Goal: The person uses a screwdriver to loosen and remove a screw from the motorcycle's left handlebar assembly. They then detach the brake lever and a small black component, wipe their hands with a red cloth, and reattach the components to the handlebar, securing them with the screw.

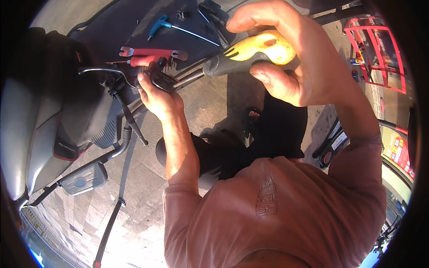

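My left hand (158, 100) grips a black control housing (161, 80) with a curved lever (98, 70), above the scooter. My right hand (315, 67) curls around the yellow and black handle (248, 48) of a screwdriver, thumb beneath it. Its metal shaft (190, 77) meets the housing beside my left fingers; whether the tip sits in a screw is hidden. Just beyond my left hand lie a red-handled tool (144, 61) and a red flat pry tool (154, 52). A second black lever (132, 118) hangs below them.
A dark mat (103, 35) bears a blue T-handle hex key (158, 26) and other tools. The grey scooter seat (20, 111) and footpeg (82, 177) are at left. A red metal rack (375, 35) stands at upper right, a black object (330, 138) by my right arm.
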`<state>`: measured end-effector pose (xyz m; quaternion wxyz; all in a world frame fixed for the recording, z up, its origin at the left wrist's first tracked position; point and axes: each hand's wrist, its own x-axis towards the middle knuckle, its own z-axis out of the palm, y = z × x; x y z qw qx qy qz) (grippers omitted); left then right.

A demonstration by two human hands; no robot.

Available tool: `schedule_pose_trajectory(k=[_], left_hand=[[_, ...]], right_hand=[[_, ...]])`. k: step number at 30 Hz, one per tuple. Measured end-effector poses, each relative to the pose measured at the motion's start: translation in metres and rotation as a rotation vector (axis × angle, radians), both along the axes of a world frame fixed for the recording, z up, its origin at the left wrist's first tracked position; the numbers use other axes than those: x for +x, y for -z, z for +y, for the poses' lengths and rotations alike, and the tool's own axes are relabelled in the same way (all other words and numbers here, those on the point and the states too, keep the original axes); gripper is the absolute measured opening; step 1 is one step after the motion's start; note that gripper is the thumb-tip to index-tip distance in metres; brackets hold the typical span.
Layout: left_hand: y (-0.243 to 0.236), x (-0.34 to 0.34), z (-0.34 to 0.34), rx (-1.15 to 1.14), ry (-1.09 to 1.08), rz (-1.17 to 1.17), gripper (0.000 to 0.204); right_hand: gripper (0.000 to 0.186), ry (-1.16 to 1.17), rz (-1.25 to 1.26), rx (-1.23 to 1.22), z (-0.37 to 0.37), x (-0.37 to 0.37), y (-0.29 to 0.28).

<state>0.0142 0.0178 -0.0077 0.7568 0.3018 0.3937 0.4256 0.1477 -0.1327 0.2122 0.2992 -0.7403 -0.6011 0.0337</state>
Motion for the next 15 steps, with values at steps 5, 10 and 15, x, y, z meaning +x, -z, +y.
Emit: schedule_pose_trajectory(k=[5,10,15], left_hand=[[-0.001,0.001,-0.006,-0.016,0.04,-0.047,0.038],[0.001,0.003,-0.01,-0.021,0.103,-0.148,0.035],[0.0,0.005,-0.013,-0.076,0.11,-0.131,0.036]], right_hand=[[0.049,0.046,0.195,-0.364,-0.013,0.01,-0.002],[0.05,-0.142,0.133,0.07,-0.022,0.016,0.011],[0.055,-0.1,0.088,0.019,-0.02,0.016,0.005]])
